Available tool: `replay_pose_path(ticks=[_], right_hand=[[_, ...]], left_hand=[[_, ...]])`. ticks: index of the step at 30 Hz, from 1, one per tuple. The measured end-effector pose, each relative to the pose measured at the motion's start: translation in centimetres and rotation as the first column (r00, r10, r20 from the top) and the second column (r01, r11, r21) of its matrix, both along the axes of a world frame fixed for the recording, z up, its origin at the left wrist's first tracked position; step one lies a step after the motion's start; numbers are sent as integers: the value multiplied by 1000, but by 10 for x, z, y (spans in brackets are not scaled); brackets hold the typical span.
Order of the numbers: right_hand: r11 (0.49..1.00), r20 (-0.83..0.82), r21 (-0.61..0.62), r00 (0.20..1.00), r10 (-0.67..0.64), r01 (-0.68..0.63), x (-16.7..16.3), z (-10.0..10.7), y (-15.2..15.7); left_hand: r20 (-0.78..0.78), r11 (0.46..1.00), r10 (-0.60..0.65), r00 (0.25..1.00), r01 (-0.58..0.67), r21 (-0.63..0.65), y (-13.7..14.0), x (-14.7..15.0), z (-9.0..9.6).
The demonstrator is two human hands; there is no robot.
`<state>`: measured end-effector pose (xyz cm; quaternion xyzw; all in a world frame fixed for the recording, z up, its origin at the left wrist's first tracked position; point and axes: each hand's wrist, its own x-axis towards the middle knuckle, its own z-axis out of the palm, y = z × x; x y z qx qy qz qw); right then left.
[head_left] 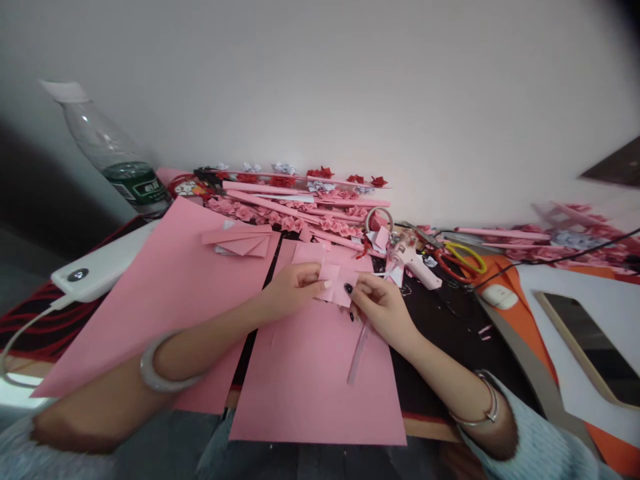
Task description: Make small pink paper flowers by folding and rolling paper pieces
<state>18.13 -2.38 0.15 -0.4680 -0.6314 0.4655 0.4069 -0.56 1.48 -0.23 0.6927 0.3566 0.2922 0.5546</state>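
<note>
Between both hands is a small pink paper square (pixel 336 285) with crease lines, raised above a large pink sheet (pixel 320 380). My left hand (pixel 295 288) pinches its left edge between thumb and fingers. My right hand (pixel 381 303) grips the right side, the dark-nailed thumb on its face. A narrow pale paper strip (pixel 358 357) hangs or lies below the right hand; whether that hand holds it I cannot tell. Just behind the left fingertips lies another small pink paper piece (pixel 307 252).
Folded pink pieces (pixel 240 241) rest on a second pink sheet (pixel 165 293). Paper flowers and rolled pink tubes (pixel 275 207) line the wall. A glue gun (pixel 415 263), scissors (pixel 463 259) and phone (pixel 595 347) lie right; a bottle (pixel 115 153) and white power bank (pixel 100 267) left.
</note>
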Motion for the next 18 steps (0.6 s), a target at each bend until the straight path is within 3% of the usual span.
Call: replay_pose_path(ticks=[5,9,18], right_hand=[[1000,-49,-8,999,1,-1,0,-1,1],[999,-210,-30,977,-24,18,4,-8,5],[995,-405,-24,911,75,-93,9,-13,5]], left_hand=[[153,988,17,988,7,-155,1,1,0],[294,951,41,955,53,-306,2,0,-2],[443,921,-18,897,187,-342,5,-7,-6]])
